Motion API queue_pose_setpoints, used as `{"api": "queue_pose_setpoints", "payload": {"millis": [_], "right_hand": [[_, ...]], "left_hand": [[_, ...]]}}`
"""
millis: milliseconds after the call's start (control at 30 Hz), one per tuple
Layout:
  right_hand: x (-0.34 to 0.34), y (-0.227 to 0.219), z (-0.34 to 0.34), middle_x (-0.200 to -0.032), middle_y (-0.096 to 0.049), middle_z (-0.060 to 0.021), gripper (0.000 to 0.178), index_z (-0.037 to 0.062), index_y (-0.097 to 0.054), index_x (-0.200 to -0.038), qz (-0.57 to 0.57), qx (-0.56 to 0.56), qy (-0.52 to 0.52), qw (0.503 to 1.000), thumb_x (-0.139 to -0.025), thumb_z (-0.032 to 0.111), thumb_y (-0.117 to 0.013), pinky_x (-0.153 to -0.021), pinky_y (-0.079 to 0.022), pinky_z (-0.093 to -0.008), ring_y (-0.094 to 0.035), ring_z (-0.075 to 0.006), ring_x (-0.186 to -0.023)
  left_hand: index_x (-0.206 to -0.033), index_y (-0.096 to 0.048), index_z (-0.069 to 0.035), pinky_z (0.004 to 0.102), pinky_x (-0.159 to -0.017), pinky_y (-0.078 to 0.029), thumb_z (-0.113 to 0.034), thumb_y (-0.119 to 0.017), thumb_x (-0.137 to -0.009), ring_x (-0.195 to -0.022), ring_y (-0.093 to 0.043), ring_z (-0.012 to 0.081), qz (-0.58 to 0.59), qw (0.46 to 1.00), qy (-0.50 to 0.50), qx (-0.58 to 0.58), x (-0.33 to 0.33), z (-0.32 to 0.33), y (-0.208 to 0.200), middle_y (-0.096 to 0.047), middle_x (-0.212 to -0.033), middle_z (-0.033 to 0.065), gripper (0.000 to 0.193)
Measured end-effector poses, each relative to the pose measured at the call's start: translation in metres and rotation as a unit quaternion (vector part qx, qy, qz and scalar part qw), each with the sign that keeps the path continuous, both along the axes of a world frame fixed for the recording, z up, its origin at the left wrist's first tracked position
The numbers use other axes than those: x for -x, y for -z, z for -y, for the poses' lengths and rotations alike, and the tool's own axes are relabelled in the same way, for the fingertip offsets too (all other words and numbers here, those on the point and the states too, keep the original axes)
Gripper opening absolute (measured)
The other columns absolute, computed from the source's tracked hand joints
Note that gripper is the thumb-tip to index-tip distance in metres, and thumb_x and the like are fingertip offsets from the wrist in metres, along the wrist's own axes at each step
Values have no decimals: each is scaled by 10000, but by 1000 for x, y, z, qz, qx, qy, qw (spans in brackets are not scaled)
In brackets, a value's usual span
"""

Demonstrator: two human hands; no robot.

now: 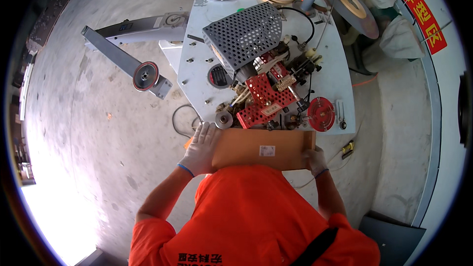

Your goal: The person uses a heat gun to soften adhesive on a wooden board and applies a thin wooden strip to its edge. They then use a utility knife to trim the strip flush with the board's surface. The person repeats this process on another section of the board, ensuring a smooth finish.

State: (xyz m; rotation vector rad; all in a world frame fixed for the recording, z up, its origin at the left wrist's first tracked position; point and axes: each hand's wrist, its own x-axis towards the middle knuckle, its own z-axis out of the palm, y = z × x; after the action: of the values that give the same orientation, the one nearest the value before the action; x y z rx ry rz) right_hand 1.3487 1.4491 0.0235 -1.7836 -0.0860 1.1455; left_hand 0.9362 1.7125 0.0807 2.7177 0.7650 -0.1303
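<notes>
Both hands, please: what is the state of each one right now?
Left hand: open, laid against the left end of the brown panel.
Right hand: closed on its right end, partly hidden.

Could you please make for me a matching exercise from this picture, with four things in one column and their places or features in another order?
Column one:
1. left hand
2. right hand
3. brown panel
4. round disc

Column two:
A. bears a white label
B. at the panel's right end
C. red, near the table's near right corner
D. at the panel's left end

Right pairs: 1-D, 2-B, 3-A, 4-C
</notes>
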Motion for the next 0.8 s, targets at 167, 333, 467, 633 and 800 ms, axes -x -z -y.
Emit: {"api": "queue_pose_setpoints", "payload": {"millis": [167, 333, 467, 633, 800], "right_hand": [[12, -3, -1, -1113, -735, -136, 481, -134, -677, -1300, 8, 13, -9, 1000, -840, -16, -602, -829, -607, -377, -735, -244, -966], [17, -2, -5, -1120, -725, -132, 471, -137, -676, -1286, -4, 24, -5, 1000, -840, -9, -593, -840, -598, -379, -731, -245, -963], [24, -11, -12, -1115, -722, -131, 469, -139, -674, -1285, 0, 32, -11, 999, -842, -8, -597, -827, -597, -382, -724, -242, -950], [29, -23, -25, -1108, -722, -132, 489, -142, -669, -1312, 22, 73, -19, 997, -847, -7, -609, -830, -597, -389, -721, -244, -947], [38, -25, -28, -1110, -721, -128, 495, -141, -669, -1323, 12, 58, -8, 998, -850, -1, -622, -827, -598, -390, -719, -242, -951]], "left_hand": [[-1646, -345, 14, 668, -1351, -116, -546, -956, -598, -1599, -278, 558, -40, 997, 64, 2, -2, -16, -4, -379, -1648, 352, 1336], [-1665, -331, -33, 709, -1329, -109, -589, -955, -579, -1570, -302, 589, -102, 989, 103, 1, -6, -27, -17, -380, -1630, 381, 1370], [-1667, -332, -48, 701, -1323, -133, -610, -949, -574, -1559, -314, 591, -120, 986, 114, 16, -7, -33, -25, -373, -1622, 402, 1375], [-1667, -335, -56, 675, -1322, -163, -616, -935, -582, -1553, -311, 595, -114, 987, 106, 36, -2, -35, -26, -345, -1631, 410, 1360], [-1671, -336, -63, 659, -1326, -167, -602, -926, -596, -1562, -291, 595, -126, 985, 107, 40, 3, -39, -27, -323, -1644, 408, 1340]]}}
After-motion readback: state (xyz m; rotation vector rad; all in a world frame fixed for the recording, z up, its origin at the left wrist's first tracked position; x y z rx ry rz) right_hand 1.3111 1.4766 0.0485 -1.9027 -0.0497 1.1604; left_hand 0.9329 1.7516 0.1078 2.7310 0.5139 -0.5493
